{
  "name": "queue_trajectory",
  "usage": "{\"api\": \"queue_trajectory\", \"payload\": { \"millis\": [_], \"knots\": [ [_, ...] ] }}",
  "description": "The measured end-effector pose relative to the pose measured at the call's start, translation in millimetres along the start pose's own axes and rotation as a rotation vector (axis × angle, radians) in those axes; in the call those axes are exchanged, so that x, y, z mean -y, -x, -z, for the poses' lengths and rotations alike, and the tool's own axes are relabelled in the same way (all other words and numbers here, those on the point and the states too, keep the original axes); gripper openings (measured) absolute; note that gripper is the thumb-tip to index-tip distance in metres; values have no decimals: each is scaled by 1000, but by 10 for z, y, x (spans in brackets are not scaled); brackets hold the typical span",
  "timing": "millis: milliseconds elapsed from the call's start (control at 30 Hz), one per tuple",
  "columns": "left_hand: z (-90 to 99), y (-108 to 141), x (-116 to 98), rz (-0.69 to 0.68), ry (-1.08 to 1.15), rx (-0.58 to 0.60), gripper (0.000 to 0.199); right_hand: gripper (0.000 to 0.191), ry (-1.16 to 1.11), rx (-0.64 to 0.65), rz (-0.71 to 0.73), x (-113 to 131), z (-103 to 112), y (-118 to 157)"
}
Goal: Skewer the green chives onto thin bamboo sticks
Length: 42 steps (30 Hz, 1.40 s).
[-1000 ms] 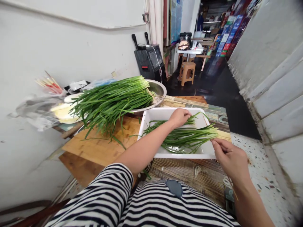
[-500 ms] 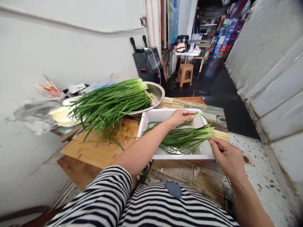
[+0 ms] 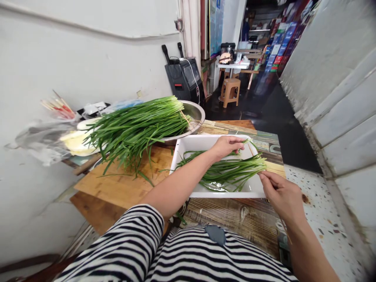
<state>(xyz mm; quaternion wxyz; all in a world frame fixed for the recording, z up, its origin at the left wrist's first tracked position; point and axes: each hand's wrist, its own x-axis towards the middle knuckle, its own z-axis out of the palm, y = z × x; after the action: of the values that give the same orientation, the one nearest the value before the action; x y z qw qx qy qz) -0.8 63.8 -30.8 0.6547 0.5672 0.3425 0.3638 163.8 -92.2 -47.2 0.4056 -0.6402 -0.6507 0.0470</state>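
Loose garlic chives (image 3: 232, 172) lie lengthwise in a white plastic tub (image 3: 199, 194), their pale ends pointing right. Over the tub's far side, the fingers of my left hand (image 3: 227, 148) are pinched on a thin green chive stalk (image 3: 253, 145). My right hand (image 3: 283, 194) is at the tub's right end, thumb and forefinger closed together at the pale ends of the chives; what exactly lies between them is too small to make out. A big bunch of chives (image 3: 141, 125) rests across a metal bowl (image 3: 199, 113) on the left.
A wooden board (image 3: 117, 186) lies left of the tub on the wood-patterned table (image 3: 229, 219). Plastic bags (image 3: 41, 141) and skewers (image 3: 61, 107) are by the wall. Beyond the table stand a black speaker (image 3: 185, 80) and a brown stool (image 3: 230, 92).
My left fingertips have shifted very slightly to the right. My right hand and the chives in the tub look almost unmoved.
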Motion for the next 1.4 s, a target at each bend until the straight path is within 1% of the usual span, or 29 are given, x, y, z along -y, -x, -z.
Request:
{"api": "queue_trajectory", "payload": {
  "millis": [233,433,633,900,1000,1167,1233,1300,1400],
  "knots": [
    [-22,-4,-12,5,31,-54,19,32,23,0,12,-42,-20,11],
    [-7,-24,15,-19,38,-53,18,32,44,-2,3,-74,-23,23],
    [0,-39,22,-4,39,-80,23,31,21,4,7,-39,-10,23],
    [-7,-1,-22,-15,-42,-60,25,32,31,2,3,-32,-11,22],
    [-16,33,-43,-26,-90,-21,24,32,39,-14,3,-45,-32,17],
    [-67,119,-75,-24,-252,187,20,33,58,-43,-7,-62,-53,-1],
    [-75,127,-72,-22,-245,214,18,33,67,-48,-14,-62,-50,-5],
    [-65,112,-61,-4,-170,165,17,33,77,-57,-16,-57,-46,-5],
    [-20,69,-51,72,-18,-10,18,32,76,-60,-5,-41,-43,4]
  ]
}}
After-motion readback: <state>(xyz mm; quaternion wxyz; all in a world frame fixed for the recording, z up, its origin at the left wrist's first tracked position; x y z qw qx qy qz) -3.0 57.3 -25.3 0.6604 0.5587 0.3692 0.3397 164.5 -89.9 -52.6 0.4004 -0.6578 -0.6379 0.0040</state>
